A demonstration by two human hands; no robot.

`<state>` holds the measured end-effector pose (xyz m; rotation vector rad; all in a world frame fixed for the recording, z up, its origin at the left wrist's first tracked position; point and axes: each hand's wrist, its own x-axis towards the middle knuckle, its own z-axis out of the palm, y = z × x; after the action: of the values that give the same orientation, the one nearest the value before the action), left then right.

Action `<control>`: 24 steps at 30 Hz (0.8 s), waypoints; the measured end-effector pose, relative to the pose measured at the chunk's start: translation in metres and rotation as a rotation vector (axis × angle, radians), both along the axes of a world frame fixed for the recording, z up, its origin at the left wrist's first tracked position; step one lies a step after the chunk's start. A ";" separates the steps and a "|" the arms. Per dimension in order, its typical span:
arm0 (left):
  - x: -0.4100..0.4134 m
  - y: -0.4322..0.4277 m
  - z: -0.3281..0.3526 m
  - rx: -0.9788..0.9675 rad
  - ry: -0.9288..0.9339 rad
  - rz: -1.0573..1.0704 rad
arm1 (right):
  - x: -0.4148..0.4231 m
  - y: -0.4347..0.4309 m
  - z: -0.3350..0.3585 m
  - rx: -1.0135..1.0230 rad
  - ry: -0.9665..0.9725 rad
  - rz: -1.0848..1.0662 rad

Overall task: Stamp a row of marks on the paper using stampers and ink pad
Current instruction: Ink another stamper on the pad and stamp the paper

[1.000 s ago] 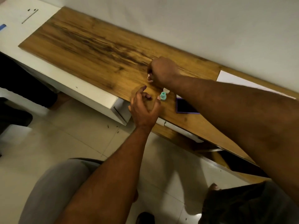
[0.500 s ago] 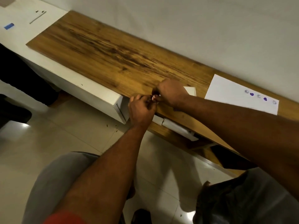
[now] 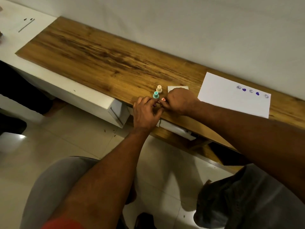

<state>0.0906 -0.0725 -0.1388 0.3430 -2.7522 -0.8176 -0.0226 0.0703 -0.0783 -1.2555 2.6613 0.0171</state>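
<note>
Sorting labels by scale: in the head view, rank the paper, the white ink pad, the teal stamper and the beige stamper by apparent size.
1. paper
2. white ink pad, partly hidden behind the right hand
3. teal stamper and beige stamper: they look alike, so not ranked.

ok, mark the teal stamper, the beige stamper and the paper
teal stamper (image 3: 155,94): head view, on its handle.
beige stamper (image 3: 159,88): head view, on its handle.
paper (image 3: 226,100): head view, bare area left of the marks.

Teal stamper (image 3: 155,95), beige stamper (image 3: 159,88), pink stamper (image 3: 163,99); white paper (image 3: 231,103) w/ purple marks (image 3: 244,89).
</note>
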 end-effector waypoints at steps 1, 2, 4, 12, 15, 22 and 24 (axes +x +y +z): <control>-0.001 0.001 -0.001 0.002 -0.007 -0.004 | -0.002 0.003 -0.003 0.001 -0.035 -0.015; -0.001 0.002 -0.002 0.001 -0.011 -0.008 | -0.004 0.006 -0.006 0.000 -0.060 -0.023; -0.003 0.004 -0.003 -0.003 -0.021 -0.007 | -0.008 0.009 -0.011 0.002 -0.076 -0.013; -0.007 0.002 -0.008 -0.011 -0.076 -0.018 | -0.011 0.007 -0.010 0.033 -0.078 0.085; -0.005 0.002 -0.013 -0.003 -0.083 -0.039 | -0.012 0.004 -0.006 0.140 -0.041 0.164; -0.005 0.000 -0.012 0.016 -0.098 0.007 | -0.015 0.007 -0.004 0.102 -0.032 0.129; -0.006 -0.001 -0.009 0.008 -0.100 0.014 | -0.018 0.014 -0.004 0.050 -0.027 0.060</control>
<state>0.0845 -0.0732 -0.1479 0.4154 -2.8362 -0.8290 -0.0410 0.0842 -0.0819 -1.3100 2.5828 0.0743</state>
